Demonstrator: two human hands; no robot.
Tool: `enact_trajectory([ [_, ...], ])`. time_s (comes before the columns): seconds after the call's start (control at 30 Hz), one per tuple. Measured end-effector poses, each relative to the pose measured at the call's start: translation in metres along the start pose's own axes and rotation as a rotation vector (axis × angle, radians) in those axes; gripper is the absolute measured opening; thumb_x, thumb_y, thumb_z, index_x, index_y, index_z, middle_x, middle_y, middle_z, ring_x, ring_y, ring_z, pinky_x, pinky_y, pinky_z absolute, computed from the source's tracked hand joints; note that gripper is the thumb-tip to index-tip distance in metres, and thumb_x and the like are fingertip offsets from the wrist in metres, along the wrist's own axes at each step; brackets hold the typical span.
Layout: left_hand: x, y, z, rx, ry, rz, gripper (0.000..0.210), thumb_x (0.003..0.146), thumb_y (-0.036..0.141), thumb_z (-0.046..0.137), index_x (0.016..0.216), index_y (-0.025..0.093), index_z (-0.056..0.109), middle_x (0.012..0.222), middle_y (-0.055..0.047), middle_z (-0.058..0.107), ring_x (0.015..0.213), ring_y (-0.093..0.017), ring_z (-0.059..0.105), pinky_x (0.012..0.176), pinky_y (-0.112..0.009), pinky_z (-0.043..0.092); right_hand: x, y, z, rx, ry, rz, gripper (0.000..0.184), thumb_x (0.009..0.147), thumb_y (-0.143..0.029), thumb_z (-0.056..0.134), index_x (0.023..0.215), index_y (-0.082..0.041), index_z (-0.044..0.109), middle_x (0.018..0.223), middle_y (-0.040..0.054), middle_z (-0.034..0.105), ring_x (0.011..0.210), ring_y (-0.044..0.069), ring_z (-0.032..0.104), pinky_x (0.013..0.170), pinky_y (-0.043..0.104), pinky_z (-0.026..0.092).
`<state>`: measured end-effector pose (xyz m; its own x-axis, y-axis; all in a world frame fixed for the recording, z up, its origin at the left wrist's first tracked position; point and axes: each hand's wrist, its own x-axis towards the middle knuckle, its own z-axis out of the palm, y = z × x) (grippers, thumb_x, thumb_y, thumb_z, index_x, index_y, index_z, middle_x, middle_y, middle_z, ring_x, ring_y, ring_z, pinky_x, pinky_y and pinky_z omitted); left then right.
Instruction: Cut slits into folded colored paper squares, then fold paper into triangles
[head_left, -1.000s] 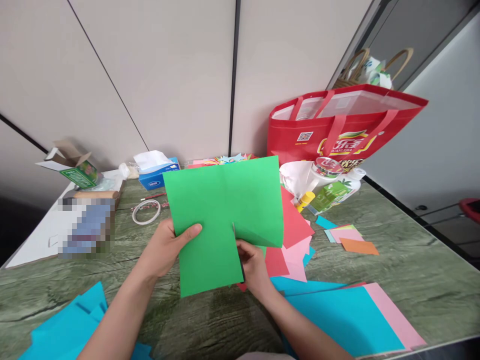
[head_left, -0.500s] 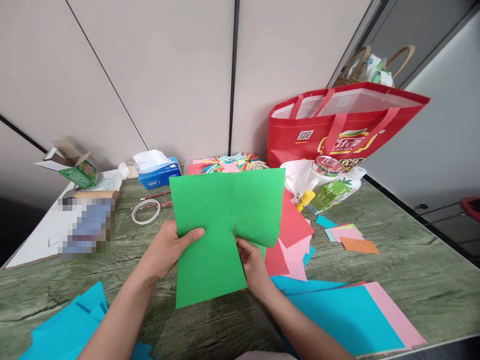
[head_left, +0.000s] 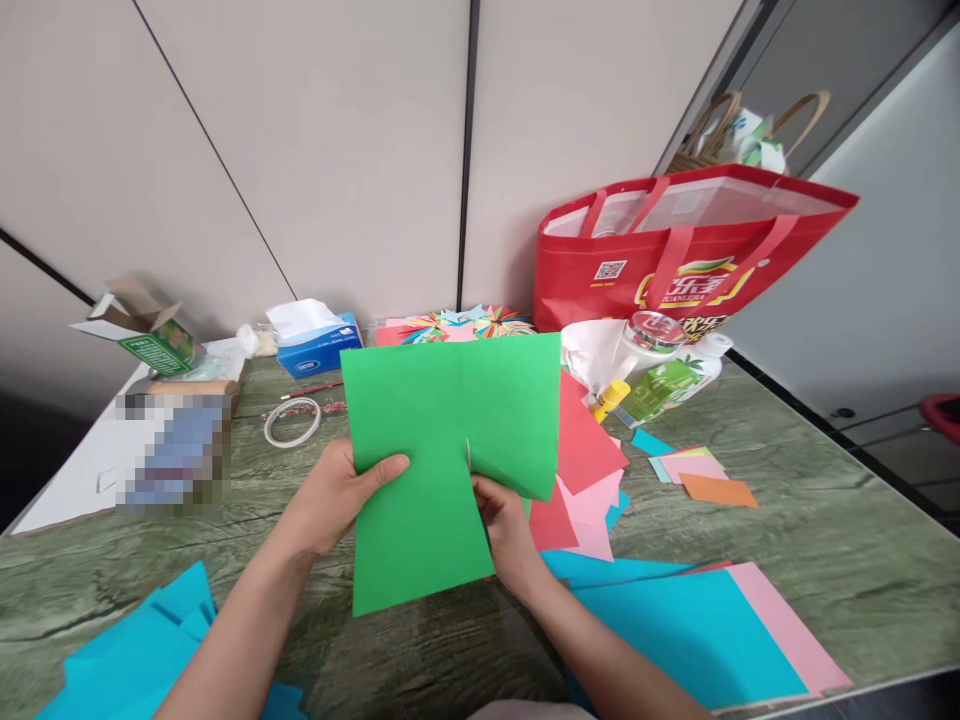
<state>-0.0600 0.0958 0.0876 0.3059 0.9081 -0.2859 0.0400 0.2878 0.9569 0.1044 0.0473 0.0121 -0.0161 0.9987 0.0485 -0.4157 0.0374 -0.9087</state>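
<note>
A sheet of green paper (head_left: 412,420) is held up over the table, slit from its lower edge to about the middle. My left hand (head_left: 352,490) pinches its left edge, thumb on the near face and fingers behind. My right hand (head_left: 506,525) is closed at the slit around scissors (head_left: 469,455); only a thin blade shows at the top of the cut, and the handles are hidden by the hand and paper. To the right of the slit the paper curls over above my right hand.
Blue sheets (head_left: 142,640) lie front left, and blue and pink sheets (head_left: 675,630) front right. Behind stand a tissue box (head_left: 319,350), a tape roll (head_left: 292,423), a yellow glue stick (head_left: 611,400) and a red bag (head_left: 585,280). Small paper pieces (head_left: 720,490) lie on the right.
The scissor blade shows slightly higher in the green paper. The sheet's right part has shifted a little left and its curled corner has dropped slightly. Both hands stay nearly in place.
</note>
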Motion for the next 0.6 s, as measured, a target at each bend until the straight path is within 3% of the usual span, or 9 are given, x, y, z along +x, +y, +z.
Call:
enact_trajectory([
  [0.4, -0.0012, 0.0024, 0.0015, 0.02, -0.002, -0.007, 0.032, 0.067, 0.034, 0.07, 0.095, 0.018, 0.067, 0.101, -0.007, 0.07, 0.09, -0.03, 0.065, 0.074, -0.041, 0.055, -0.001, -0.002, 0.0015, -0.065, 0.05, 0.017, 0.023, 0.054, -0.037, 0.076, 0.068, -0.021, 0.068, 0.065, -0.0009, 0.071, 0.055, 0.017, 0.062, 0.054, 0.027, 0.05],
  [0.6, -0.0022, 0.0028, 0.0028, 0.031, -0.007, -0.02, 0.031, 0.067, 0.034, 0.07, 0.093, 0.018, 0.067, 0.1, -0.007, 0.071, 0.088, -0.029, 0.065, 0.072, -0.039, 0.055, 0.0003, 0.0006, -0.0005, -0.049, 0.034, 0.009, 0.024, 0.055, -0.036, 0.077, 0.071, -0.02, 0.068, 0.07, 0.0012, 0.072, 0.064, 0.02, 0.065, 0.058, 0.029, 0.052],
])
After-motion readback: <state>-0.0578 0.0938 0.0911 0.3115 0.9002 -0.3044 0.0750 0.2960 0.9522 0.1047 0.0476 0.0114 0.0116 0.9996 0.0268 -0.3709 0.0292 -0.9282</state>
